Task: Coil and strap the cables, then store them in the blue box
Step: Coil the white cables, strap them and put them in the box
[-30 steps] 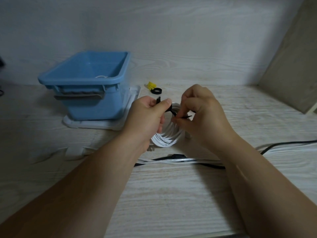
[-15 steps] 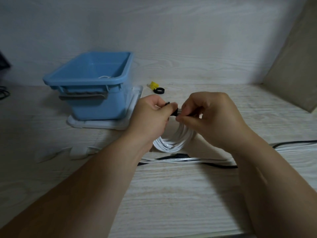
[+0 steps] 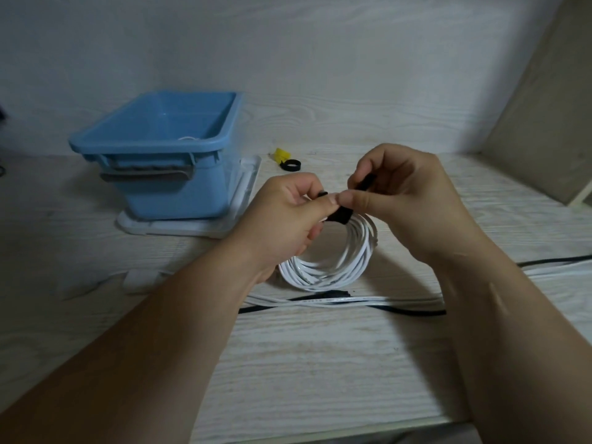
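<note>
A white cable coil (image 3: pixel 333 261) hangs upright above the table, held at its top. My left hand (image 3: pixel 285 225) grips the top of the coil, its thumb pressing on a black strap (image 3: pixel 341 216) wrapped round the strands. My right hand (image 3: pixel 403 200) pinches the free end of that strap and holds it up and to the right. The blue box (image 3: pixel 166 161) stands at the back left on a white lid (image 3: pixel 192 227); a bit of white cable shows inside it.
A straight white cable (image 3: pixel 368 301) and a black cable (image 3: pixel 410 310) lie across the table under the coil. A rolled black strap (image 3: pixel 291 164) and a yellow strap (image 3: pixel 281 153) lie behind my hands. A board (image 3: pixel 544 116) leans at the right.
My right hand has pulled the strap's free end up and over the top of the coil. The coil has swung more open to view below my hands.
</note>
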